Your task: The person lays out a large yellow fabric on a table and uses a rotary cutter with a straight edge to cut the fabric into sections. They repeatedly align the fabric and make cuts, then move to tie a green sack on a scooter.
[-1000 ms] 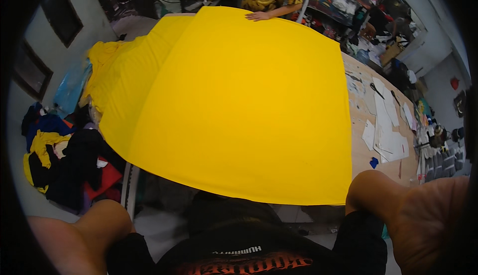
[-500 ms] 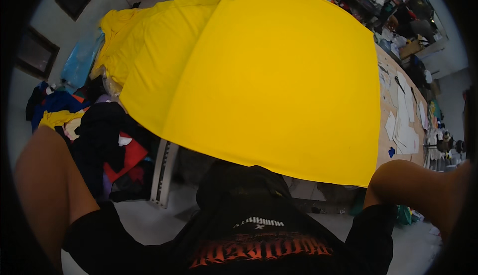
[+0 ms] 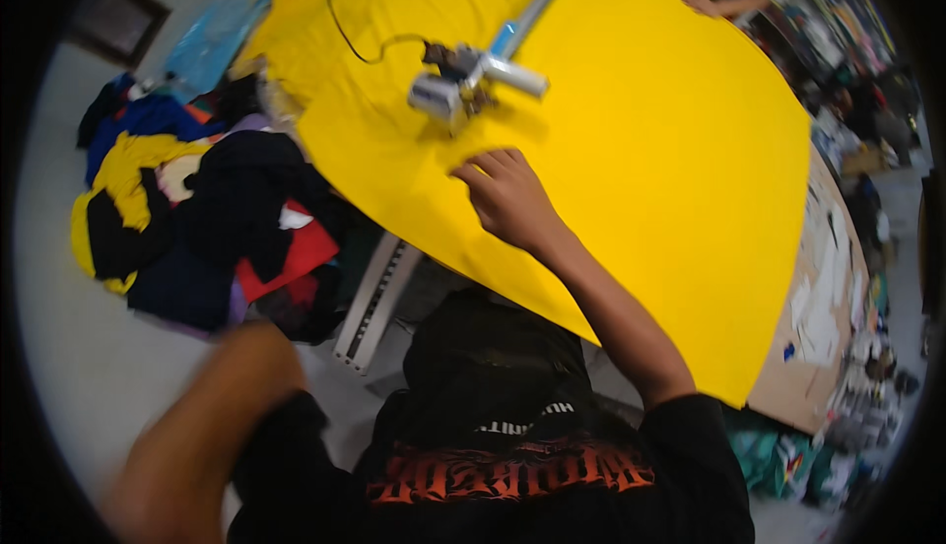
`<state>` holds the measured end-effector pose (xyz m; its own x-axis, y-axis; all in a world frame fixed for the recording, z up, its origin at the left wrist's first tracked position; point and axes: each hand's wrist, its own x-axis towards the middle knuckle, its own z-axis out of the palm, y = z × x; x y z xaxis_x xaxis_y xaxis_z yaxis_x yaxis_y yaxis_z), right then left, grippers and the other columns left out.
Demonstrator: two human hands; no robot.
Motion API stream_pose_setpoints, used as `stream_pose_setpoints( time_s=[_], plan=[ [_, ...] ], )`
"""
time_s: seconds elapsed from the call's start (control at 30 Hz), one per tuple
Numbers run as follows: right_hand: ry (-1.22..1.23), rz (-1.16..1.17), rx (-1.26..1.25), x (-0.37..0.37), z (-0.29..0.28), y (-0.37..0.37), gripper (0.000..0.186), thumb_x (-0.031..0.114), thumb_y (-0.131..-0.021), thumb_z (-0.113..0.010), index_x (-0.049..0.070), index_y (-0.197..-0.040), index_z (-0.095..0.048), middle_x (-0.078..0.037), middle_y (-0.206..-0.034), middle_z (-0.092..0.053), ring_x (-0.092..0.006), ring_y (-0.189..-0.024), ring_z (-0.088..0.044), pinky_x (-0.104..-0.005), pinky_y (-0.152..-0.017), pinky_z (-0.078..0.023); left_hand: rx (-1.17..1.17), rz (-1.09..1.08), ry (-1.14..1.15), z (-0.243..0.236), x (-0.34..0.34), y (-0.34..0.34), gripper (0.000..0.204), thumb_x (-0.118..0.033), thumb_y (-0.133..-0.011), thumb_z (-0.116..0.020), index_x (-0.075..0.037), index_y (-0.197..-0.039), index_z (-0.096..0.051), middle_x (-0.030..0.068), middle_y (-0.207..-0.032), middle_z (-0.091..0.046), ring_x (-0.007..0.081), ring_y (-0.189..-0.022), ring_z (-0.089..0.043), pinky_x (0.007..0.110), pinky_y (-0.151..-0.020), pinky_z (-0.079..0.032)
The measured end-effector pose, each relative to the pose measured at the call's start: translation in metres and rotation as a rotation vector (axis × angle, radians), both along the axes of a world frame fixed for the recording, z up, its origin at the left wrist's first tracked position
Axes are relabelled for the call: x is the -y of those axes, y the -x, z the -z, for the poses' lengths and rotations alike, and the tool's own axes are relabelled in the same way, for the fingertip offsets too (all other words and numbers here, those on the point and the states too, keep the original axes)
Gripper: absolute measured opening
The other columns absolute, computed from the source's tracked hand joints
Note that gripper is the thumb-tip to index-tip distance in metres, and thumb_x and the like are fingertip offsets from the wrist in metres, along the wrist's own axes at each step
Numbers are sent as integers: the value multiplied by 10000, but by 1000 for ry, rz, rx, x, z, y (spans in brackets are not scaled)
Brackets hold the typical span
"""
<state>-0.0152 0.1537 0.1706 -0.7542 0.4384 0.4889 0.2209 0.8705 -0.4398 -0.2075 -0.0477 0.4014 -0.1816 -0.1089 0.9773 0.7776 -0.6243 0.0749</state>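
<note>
A broad sheet of yellow cloth [image 3: 670,199] covers most of the worktable. Over it, left of centre, is a small grey machine [image 3: 458,81] with a black cable [image 3: 345,41] and a long grey bar [image 3: 542,2] running away to the upper right. My right hand [image 3: 507,199] is over the cloth just below the machine, apart from it. Its fingers are curled in and their tips are hidden, so whatever they may hold does not show. My left arm [image 3: 227,406] is bent and blurred at the lower left, its hand out of the picture.
Another person's hand [image 3: 702,4] rests at the cloth's far right edge. Paper patterns [image 3: 823,298] lie on the bare board [image 3: 788,386] at right. On the left are a heap of dark and coloured clothes [image 3: 236,189] and a perforated metal leg [image 3: 372,298].
The view has shifted. My right arm has come up and its hand is now over the cloth. The machine has come nearer from the far edge. My left arm has shifted right in the picture.
</note>
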Motion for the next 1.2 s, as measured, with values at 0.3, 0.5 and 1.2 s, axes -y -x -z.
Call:
stream_pose_setpoints(
  time_s=[0.3,0.5,1.2],
  plan=[
    [390,415,-151,66,27,-122,227,-113,-798,-618,58,-911,-717,-105,-920,-717,-296,-914,-654,-380,-821,-500,1653,-3,968,294,39,-73,850,-580,-1081,-364,60,-1604,-165,233,-1683,-175,296,-1562,-195,371,-1269,-118],
    [508,639,-197,49,33,-178,179,-93,-898,-560,9,-948,-698,-120,-938,-702,-237,-828,-659,-324,-739,-528,1713,-180,911,291,79,-69,736,-522,-1057,-481,99,-1448,-420,208,-1542,-437,277,-1495,-315,394,-1260,-149],
    [675,1045,-225,96,62,-168,203,85,-1030,-529,-18,-1122,-677,-183,-1128,-701,-324,-1109,-662,-400,-997,-495,96,274,1309,240,-193,-122,362,-167,-1007,-587,-48,-1347,-618,182,-1507,-532,345,-1360,-536,432,-1150,-397]
  ],
)
